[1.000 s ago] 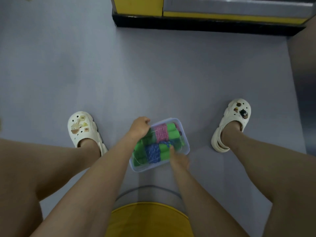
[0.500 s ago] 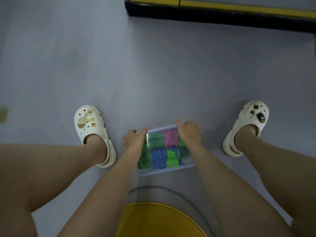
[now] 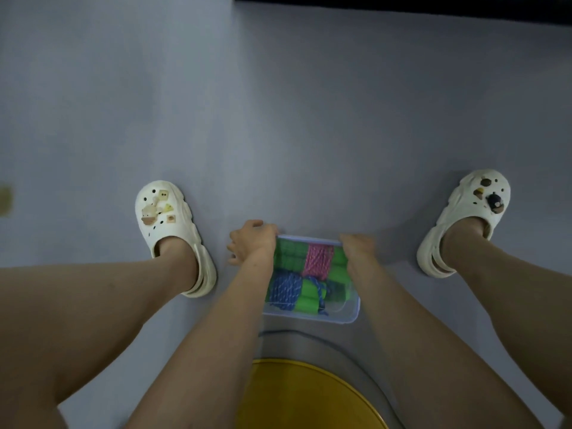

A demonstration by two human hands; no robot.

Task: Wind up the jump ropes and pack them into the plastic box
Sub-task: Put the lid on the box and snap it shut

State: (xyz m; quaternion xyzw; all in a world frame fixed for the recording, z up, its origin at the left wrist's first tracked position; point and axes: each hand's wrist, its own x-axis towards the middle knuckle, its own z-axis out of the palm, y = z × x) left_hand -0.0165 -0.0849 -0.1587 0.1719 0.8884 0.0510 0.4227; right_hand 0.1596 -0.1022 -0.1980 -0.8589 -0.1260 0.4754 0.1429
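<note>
The right hand (image 3: 356, 247) has left the near edge of the plastic box (image 3: 311, 318); now it and the left hand (image 3: 252, 241) curl over its far corners, wound jump ropes (image 3: 318, 258) lying inside between them

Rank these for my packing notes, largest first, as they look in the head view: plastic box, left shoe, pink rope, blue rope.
1. About alike: left shoe and plastic box; arms hide part of the box.
2. Smaller, too close to rank: blue rope and pink rope.
</note>
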